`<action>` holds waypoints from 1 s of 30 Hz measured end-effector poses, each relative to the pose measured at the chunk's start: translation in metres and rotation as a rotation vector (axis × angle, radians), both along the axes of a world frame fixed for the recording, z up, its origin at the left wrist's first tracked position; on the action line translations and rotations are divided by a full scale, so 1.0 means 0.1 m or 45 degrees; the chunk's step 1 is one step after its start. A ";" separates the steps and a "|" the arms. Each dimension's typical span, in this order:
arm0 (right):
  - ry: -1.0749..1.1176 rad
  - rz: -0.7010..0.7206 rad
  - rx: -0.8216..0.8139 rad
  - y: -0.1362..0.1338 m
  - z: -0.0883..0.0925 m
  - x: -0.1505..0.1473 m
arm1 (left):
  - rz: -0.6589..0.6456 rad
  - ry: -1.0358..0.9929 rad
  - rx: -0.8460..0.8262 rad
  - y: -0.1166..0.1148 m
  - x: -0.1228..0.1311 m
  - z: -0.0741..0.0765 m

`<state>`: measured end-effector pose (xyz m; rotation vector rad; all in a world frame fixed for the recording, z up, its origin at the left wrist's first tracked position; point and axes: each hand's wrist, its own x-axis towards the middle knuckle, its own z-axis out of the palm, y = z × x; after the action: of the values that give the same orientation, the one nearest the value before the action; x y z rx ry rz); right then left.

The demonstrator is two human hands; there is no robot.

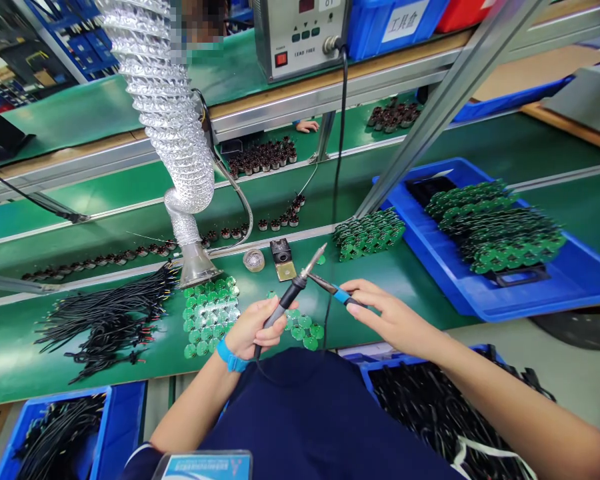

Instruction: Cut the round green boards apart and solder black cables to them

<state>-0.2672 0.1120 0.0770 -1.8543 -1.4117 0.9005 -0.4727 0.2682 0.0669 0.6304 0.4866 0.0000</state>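
My left hand [254,330] is closed round the black handle of a soldering iron [296,285], whose metal tip points up and to the right. My right hand [386,313] pinches blue-handled tweezers [336,291], their points crossing the iron's shaft. Both hands hover above the green mat over a few round green circuit boards [304,328]. A larger patch of the same round boards [210,312] lies just to the left. A blue band circles my left wrist.
A silver fume hose [173,133] hangs at the left, with black wire bundles [107,319] beside it. A solder reel [253,260] and iron stand [282,259] sit behind. Blue trays [485,287] hold green boards; a soldering station [300,33] is on the shelf. Another person's hand [307,125] shows across the bench.
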 end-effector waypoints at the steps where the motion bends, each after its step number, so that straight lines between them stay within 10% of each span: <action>1: -0.010 0.020 0.015 0.00 0.02 0.01 | -0.048 -0.004 -0.038 0.00 -0.01 0.00; 4: -0.045 0.056 0.050 -0.01 0.06 0.00 | -0.164 0.061 0.098 -0.02 -0.01 0.00; 11: -0.019 -0.200 -0.205 0.06 0.04 -0.24 | 0.601 0.474 1.916 -0.21 0.10 -0.28; 21: 0.123 -0.115 -0.083 0.02 0.02 -0.10 | 0.087 0.066 0.281 -0.02 0.01 -0.04; 27: 0.051 0.008 0.005 0.03 0.12 -0.04 | -0.215 0.006 0.044 0.02 -0.04 -0.06; 30: -0.028 -0.018 -0.013 0.04 0.14 -0.07 | -0.114 0.183 0.502 -0.05 -0.01 -0.11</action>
<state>-0.2742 0.1161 0.0907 -1.8850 -1.4083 0.8847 -0.4741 0.2630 0.0563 1.0439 0.6034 -0.0349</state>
